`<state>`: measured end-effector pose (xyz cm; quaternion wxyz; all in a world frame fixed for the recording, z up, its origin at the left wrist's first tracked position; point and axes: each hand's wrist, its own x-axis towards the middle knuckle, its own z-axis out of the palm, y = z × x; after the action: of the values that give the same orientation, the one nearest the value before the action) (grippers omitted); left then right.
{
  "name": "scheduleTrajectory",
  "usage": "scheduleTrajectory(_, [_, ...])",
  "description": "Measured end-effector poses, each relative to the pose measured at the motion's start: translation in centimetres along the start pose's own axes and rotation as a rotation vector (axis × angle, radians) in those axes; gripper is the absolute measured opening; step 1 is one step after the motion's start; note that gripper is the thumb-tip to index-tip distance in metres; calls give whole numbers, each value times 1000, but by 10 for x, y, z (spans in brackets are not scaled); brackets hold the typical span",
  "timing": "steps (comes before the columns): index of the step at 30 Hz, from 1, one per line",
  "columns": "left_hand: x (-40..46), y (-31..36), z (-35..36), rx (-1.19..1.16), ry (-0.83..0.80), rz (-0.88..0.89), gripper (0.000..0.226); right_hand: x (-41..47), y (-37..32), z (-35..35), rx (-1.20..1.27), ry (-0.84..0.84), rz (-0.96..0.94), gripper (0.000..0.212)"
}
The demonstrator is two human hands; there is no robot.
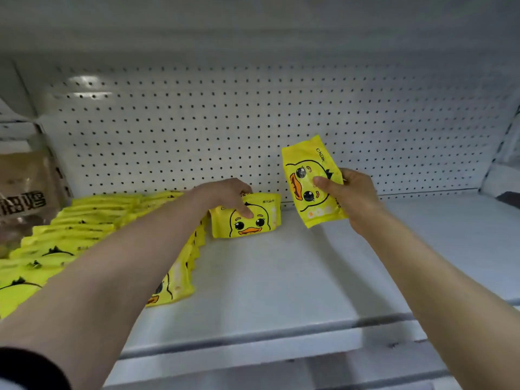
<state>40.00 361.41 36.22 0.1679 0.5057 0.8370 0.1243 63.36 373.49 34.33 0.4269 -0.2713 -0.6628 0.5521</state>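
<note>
Yellow pack [259,224] stands on shelf [281,277] by pegboard [197,122], left hand [222,192] pinching its top. Right hand [357,192] grips second pack [306,164] aloft, sideways. Risk: release early, standing pack tips forward; nothing props it.

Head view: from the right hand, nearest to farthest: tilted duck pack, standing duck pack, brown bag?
1. Tilted duck pack, held in the right hand.
2. Standing duck pack, leftward, gripped by the left hand.
3. Brown bag, far left.

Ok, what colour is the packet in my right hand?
Bright yellow packet with a cartoon duck face and orange beak; best seen in the head view.
</note>
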Motion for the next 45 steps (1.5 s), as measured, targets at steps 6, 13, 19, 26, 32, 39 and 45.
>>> scheduleTrajectory(6, [34,-25,2,132,105,-6,74,32,14,5,4,-31,20,15])
scheduleTrajectory(13, [53,-37,5,217,274,17,64,52,21,11,-60,-71,22,12])
scheduleTrajectory(19, [55,-43,13,333,392,60,64,54,25,14,-73,-79,28,16])
scheduleTrajectory(26, [50,-42,10,546,449,141,63,52,26,21,-89,-64,19,18])
scheduleTrajectory(32, [53,-41,9,604,469,212,59,50,23,28,-97,-74,12,17])
scheduleTrajectory(39, [56,-42,13,620,502,168,58,52,22,27,-115,-69,2,18])
scheduleTrajectory(45, [56,-47,11,591,484,111,46,51,20,27,-115,-83,3,14])
